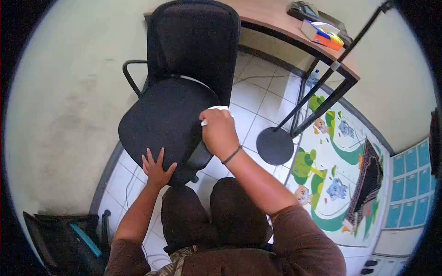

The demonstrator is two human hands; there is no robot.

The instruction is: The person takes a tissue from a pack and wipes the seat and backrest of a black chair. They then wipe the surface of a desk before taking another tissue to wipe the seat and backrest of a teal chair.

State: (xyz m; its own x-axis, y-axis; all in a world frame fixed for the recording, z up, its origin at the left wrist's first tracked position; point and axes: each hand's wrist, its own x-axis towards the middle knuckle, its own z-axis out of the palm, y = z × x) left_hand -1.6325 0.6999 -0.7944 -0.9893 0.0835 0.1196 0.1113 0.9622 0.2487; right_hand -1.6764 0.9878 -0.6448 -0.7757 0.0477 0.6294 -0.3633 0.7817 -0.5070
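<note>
A black office chair (168,110) with a mesh backrest faces me. My left hand (158,171) lies with fingers spread on the front edge of its seat. My right hand (220,133), wearing a dark wristband, is closed around a crumpled white tissue (220,108), which shows above the fingers and beside the thumb. This hand is at the chair's right side, over the armrest (200,156), and hides part of it. The other armrest (131,76) stands out on the left.
A wooden desk (264,11) behind the chair carries a tissue box (322,34). A black stand with a round base (275,146) rises at the right. Beyond it lies a cartoon-print mat (331,179) with a dark cloth (367,177). A black bag (64,244) sits lower left; teal drawers (410,184) stand far right.
</note>
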